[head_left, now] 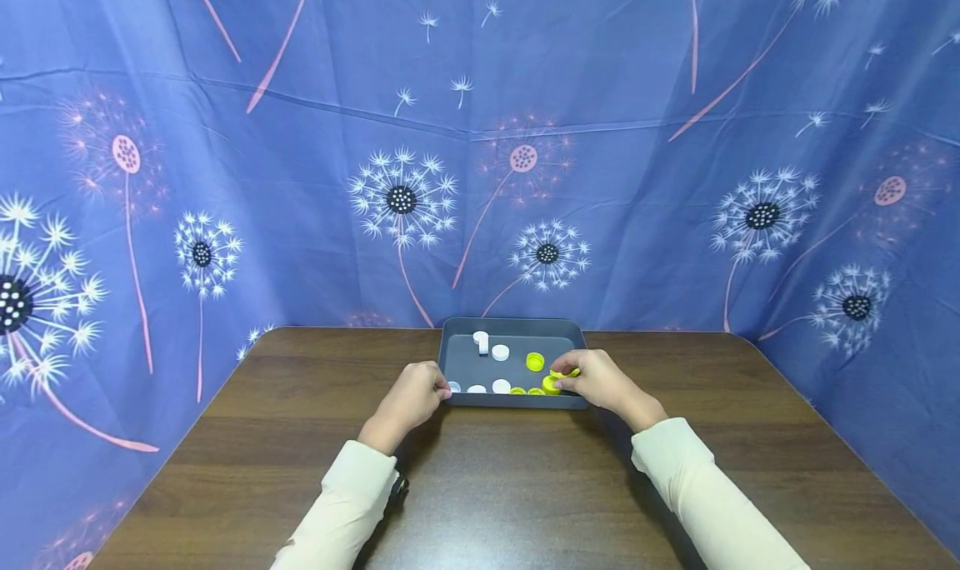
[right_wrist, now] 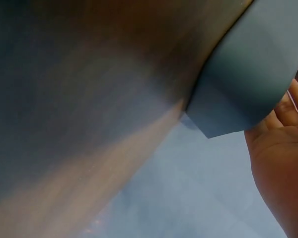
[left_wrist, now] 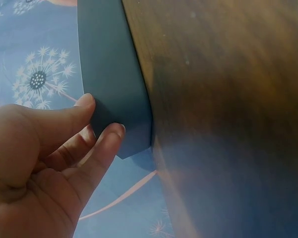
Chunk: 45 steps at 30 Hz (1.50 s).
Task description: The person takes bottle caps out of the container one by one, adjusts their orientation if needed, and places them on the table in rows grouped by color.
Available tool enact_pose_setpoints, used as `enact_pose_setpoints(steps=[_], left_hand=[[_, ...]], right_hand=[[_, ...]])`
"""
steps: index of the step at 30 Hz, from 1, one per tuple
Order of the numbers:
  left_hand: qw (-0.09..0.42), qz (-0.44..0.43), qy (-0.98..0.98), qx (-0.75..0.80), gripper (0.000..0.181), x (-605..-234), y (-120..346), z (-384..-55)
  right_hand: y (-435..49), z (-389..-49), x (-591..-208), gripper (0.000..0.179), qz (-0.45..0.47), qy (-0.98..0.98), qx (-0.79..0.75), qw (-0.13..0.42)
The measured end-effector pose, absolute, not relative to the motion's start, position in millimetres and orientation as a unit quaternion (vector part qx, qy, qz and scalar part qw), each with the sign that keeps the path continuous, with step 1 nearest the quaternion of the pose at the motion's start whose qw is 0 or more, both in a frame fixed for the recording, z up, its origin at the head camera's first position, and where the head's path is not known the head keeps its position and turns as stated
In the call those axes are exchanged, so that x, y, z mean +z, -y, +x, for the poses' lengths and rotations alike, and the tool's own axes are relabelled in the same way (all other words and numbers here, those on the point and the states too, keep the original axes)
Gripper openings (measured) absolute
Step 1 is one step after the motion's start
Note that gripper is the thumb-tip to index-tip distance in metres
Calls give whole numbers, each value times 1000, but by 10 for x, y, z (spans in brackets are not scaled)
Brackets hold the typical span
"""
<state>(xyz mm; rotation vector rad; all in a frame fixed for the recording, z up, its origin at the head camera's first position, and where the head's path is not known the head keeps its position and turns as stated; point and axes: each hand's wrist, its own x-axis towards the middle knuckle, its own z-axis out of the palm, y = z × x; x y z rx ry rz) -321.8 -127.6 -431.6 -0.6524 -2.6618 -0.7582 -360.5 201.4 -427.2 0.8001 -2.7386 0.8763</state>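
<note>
A dark grey tray (head_left: 517,401) holds white bottle caps on its left and yellow bottle caps on its right. My left hand (head_left: 414,395) pinches the tray's near left corner; in the left wrist view thumb and fingers meet at its rim (left_wrist: 114,74). Reaching over the right end, my right hand (head_left: 600,380) has thumb and fingers curled at a yellow bottle cap (head_left: 551,385). Another yellow cap (head_left: 535,362) lies farther in. Among the white ones, a cap (head_left: 500,352) lies mid-tray and one (head_left: 483,345) stands on edge. The tray wall (right_wrist: 253,74) hides the right fingertips in the right wrist view.
The tray stands near the far edge of a brown wooden table (head_left: 510,487). Behind it hangs a blue curtain (head_left: 465,220) with a dandelion print. More yellow caps sit along the tray's near wall, partly hidden by it.
</note>
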Motion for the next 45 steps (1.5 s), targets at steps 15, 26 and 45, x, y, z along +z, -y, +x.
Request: enact_pose_setpoints(steps=[15, 26, 45], left_hand=[[146, -219, 927, -266, 13, -4276, 1263, -3211], [137, -209, 932, -264, 14, -4282, 1251, -3204], [132, -208, 930, -272, 14, -4297, 1247, -3207]], right_hand=[[-1979, -3660, -4274, 24, 295, 925, 232, 60], [-1956, -3684, -4325, 22, 293, 931, 207, 63], [-1940, -3719, -4344, 20, 305, 927, 215, 46]])
